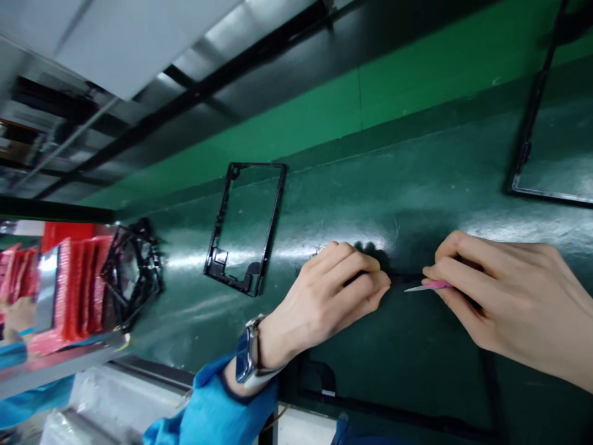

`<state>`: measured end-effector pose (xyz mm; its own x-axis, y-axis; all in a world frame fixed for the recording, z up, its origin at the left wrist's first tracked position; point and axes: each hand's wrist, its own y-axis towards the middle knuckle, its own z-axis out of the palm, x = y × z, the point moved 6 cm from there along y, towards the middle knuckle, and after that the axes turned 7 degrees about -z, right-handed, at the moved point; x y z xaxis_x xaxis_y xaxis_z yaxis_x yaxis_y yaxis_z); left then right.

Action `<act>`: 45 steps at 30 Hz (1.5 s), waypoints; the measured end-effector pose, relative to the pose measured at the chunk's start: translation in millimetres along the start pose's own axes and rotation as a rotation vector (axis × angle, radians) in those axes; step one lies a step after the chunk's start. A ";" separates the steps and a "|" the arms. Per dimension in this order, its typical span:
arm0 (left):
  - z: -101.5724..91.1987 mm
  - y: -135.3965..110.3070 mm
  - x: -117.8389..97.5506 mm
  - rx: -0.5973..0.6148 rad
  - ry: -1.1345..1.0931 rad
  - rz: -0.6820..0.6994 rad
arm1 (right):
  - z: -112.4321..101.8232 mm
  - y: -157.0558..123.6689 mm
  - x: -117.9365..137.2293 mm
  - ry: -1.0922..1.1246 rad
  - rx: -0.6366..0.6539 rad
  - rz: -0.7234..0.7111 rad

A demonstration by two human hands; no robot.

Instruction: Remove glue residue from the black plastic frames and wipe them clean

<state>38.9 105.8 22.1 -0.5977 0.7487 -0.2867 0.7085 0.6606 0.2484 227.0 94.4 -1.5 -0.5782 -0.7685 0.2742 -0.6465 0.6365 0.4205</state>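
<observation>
My left hand (331,293) is curled closed and rests on the dark green belt (370,204), its fingertips pinching the top bar of a thin black frame (403,278). A watch and a blue sleeve sit at that wrist. My right hand (503,296) is closed round a small pink pointed tool (428,286), whose tip points left toward the left fingertips. The frame's lower edge (393,415) shows below my hands; most of it is covered by them.
Another black rectangular frame (245,225) lies on the belt to the left. A third frame (546,179) sits at the upper right edge. A heap of black frames (132,269) and red packets (76,287) stand at far left. Another person's blue sleeve (13,352) is at left.
</observation>
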 end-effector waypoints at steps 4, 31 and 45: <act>-0.6 -8.3 0.4 -0.011 -0.042 0.026 | -0.2 -0.7 0.6 0.001 0.020 -0.005; -4.0 -8.9 0.7 0.012 -0.055 -0.004 | 0.4 -1.7 0.8 0.018 0.018 0.005; 0.4 -17.1 4.3 -0.058 -0.093 0.027 | -0.2 0.7 0.4 0.008 0.032 0.011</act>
<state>24.4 97.7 16.3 -0.5393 0.7600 -0.3627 0.6992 0.6442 0.3100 226.5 94.5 -0.9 -0.5813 -0.7620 0.2853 -0.6559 0.6464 0.3898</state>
